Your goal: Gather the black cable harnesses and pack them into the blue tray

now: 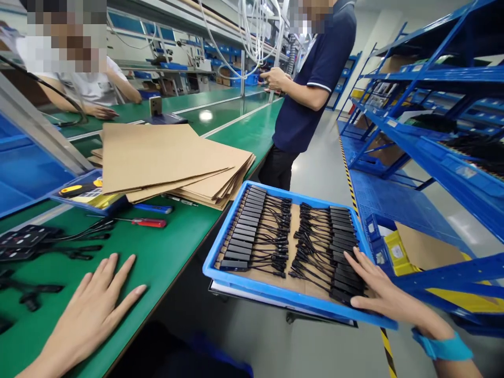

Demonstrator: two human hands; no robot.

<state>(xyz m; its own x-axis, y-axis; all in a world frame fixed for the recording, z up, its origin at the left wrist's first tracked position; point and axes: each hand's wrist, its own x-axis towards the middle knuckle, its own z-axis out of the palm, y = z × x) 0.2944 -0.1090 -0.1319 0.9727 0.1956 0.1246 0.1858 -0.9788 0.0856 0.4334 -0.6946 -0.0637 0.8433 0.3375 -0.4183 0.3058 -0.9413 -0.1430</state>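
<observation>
My left hand (pixel 91 310) rests on the green tabletop (pixel 185 252), palm down with fingers spread and nothing in it. Black cables with connectors (pixel 43 289) lie beyond its fingers, next to flat black boxes (pixel 24 240). At the right, my right hand (pixel 380 291), with a turquoise wristband (pixel 443 346), reaches over the rim of a blue tray (pixel 236 281). Its fingers are stretched out and its thumb is apart, at the right-hand row of slim black modules with short cables (pixel 343 236). A matching row (pixel 249 220) fills the tray's left side, on cardboard.
Brown cardboard sheets (pixel 157 157) are stacked on the bench, beside a red-handled screwdriver (pixel 148 222) and a small blue bin (pixel 106 205). One person (pixel 315 89) stands past the tray; another (pixel 86 84) sits across the bench. Blue shelving (pixel 417 121) lines the right.
</observation>
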